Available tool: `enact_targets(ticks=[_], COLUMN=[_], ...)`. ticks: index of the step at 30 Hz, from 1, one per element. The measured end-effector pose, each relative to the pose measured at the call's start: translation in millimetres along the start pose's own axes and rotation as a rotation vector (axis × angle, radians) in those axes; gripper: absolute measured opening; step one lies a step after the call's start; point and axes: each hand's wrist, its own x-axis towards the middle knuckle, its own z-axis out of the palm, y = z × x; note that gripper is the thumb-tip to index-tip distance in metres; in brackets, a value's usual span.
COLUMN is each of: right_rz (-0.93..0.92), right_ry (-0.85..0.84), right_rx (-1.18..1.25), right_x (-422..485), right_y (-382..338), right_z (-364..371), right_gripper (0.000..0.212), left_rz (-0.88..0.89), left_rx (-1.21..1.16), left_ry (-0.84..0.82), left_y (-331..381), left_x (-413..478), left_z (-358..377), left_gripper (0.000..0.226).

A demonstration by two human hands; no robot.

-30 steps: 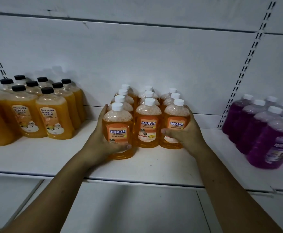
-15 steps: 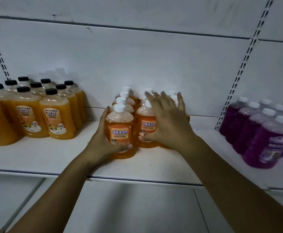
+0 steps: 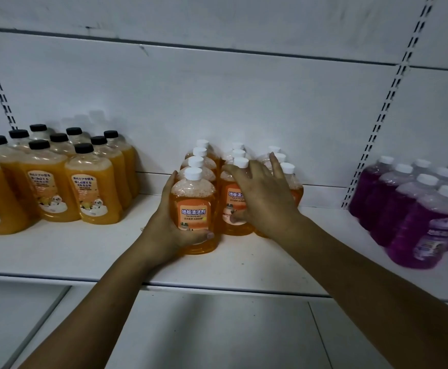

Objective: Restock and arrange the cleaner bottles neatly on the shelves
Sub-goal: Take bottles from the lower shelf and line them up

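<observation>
Several orange cleaner bottles with white caps stand in three rows at the middle of the white shelf (image 3: 84, 251). My left hand (image 3: 161, 230) grips the front-left orange bottle (image 3: 193, 193), fingers round its left side and thumb across the bottom of its label. My right hand (image 3: 265, 201) lies with spread, straight fingers over the front middle bottle (image 3: 229, 201) and the front right bottle (image 3: 296, 187). Its thumb touches the middle bottle's label. The right bottle is mostly hidden behind that hand.
A group of larger orange bottles with black caps (image 3: 92, 187) stands at the left. Purple bottles with white caps (image 3: 430, 222) stand at the right. A slotted upright (image 3: 387, 102) runs down the back panel. A lower shelf (image 3: 204, 328) lies below.
My right hand left the side of the front right bottle and came up over the front middle and right bottles with spread fingers. My left hand kept its hold.
</observation>
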Motion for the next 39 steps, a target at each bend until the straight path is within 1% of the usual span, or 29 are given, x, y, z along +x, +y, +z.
enact_targets(ticks=[3,6,10,15,19,22,24,26,28,31,33,34,36,39], right_rz=[-0.005,0.007,0.024,0.031,0.021,0.016,0.004,-0.008,0.022,0.187,0.344,0.418,0.513,0.505], right_ry=[0.006,0.011,0.007,-0.016,-0.022,-0.036,-0.015,0.032,0.122,0.230,0.258,0.248,0.160,0.020], right_rx=[-0.058,-0.088,-0.092,-0.092,-0.081,-0.057,-0.020,0.047,0.131,0.273,0.467,0.590,0.834,1.072], right_x=[-6,-11,-6,-8,-10,-11,-16,-24,-32,-43,-48,-51,-55,-64], right_y=[-4,-7,-6,-3,-4,-3,-2,1,10,34,52,59,66,64], right_z=[3,9,9,9,9,8,6,-1,-8,-13,-7,-2,13,38], right_gripper=[0.117,0.124,0.124,0.124,0.125,0.133,0.136,0.133,0.124,0.122,0.127,0.131,0.140,0.144], left_rz=[-0.001,0.001,-0.007,-0.022,-0.015,-0.008,-0.011,-0.018,-0.014,-0.012,-0.025,-0.024,0.000,0.036], left_rx=[0.005,0.000,-0.017,-0.012,-0.012,-0.010,-0.014,-0.042,-0.069,-0.119,-0.153,-0.160,-0.146,-0.094], left_ry=[0.011,0.011,0.007,0.007,0.002,-0.003,-0.002,0.008,0.025,0.039,0.029,0.019,0.002,-0.024], left_y=[-2,1,3,3,5,7,7,8,10,14,15,15,14,10], left_x=[-1,-2,-3,-4,-6,-8,-9,-10,-11,-9,-6,-5,-3,0], left_z=[1,1,0,2,-1,-2,-3,-4,-5,-8,-8,-7,-5,-5], left_gripper=[0.139,0.142,0.147,0.137,0.145,0.145,0.143,0.140,0.134,0.129,0.125,0.124,0.126,0.134])
